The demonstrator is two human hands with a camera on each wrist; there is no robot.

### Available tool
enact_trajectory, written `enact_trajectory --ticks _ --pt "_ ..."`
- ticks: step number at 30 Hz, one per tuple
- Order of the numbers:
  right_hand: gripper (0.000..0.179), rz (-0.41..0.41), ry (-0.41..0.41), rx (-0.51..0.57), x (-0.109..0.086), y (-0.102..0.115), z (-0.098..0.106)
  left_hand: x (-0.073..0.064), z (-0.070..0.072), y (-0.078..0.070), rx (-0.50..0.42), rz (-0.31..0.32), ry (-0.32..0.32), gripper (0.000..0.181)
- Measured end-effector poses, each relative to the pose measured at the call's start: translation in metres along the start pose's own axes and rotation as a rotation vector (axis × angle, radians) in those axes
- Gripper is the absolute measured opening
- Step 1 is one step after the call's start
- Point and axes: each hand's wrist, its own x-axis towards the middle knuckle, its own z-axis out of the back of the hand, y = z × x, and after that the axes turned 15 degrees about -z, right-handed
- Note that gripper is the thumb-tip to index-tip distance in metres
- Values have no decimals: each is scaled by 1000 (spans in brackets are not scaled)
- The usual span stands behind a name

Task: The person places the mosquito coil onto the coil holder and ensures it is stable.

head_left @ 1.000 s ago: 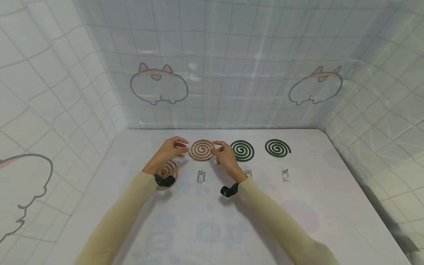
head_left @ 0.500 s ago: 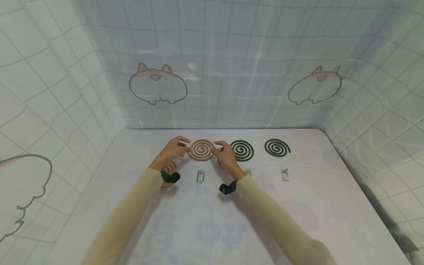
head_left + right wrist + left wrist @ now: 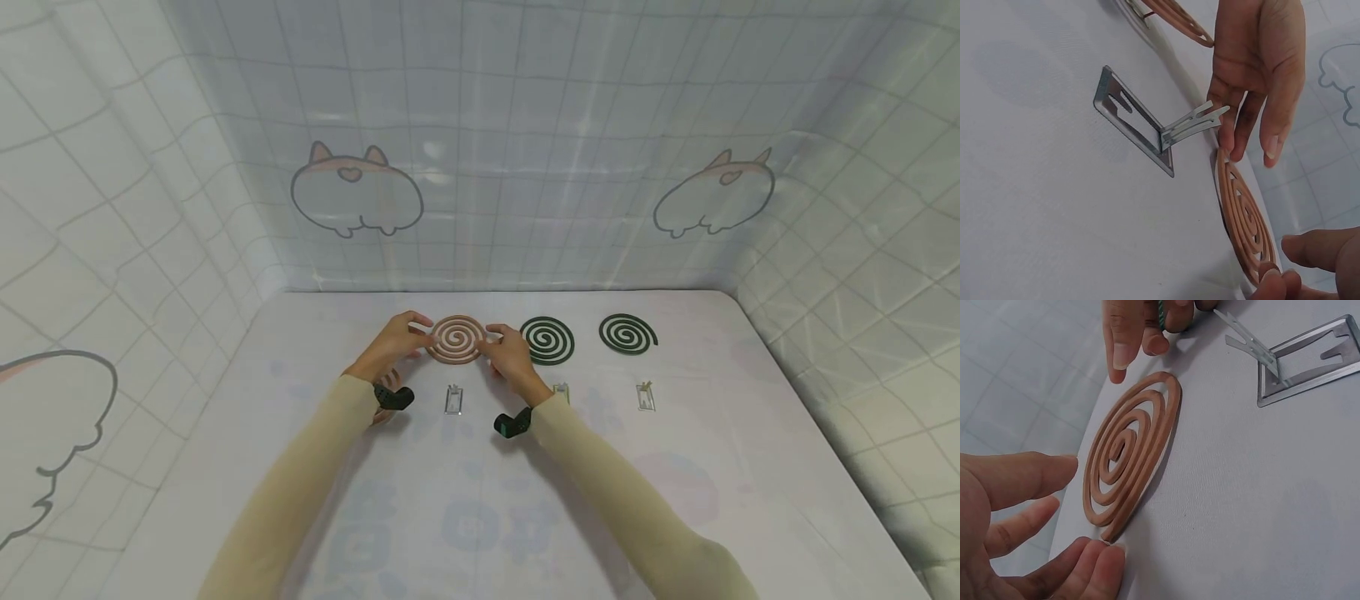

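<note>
Edging rightward since the earlier frame, my left hand (image 3: 390, 342) reaches the brown coil (image 3: 458, 337) on the worktop (image 3: 750, 450) opposite my right hand (image 3: 512, 355), both half open without visible grip on what I judge light, stiff and brittle, best lifted by its outer edges.

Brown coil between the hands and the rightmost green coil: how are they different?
Colour: the brown coil is tan; the rightmost green coil is dark green.
Place: the brown coil is between the left hand and right hand; the rightmost green coil has no hand beside it.
Outer end: the brown coil's is near the left hand; the rightmost green coil's juts out rightward.
Both are flat, round spirals.
</note>
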Motion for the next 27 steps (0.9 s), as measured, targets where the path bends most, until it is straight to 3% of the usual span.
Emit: enact_trajectory --ticks 8,16,27 --pt "44 -44 1 -59 2 3 -2 1 -2 -1 -13 6 0 48" --pt "43 -52 19 -33 2 4 0 5 -5 -3 25 11 -8 46" --pt "38 -56 -17 -38 0 5 -3 3 -4 -4 -7 0 15 48"
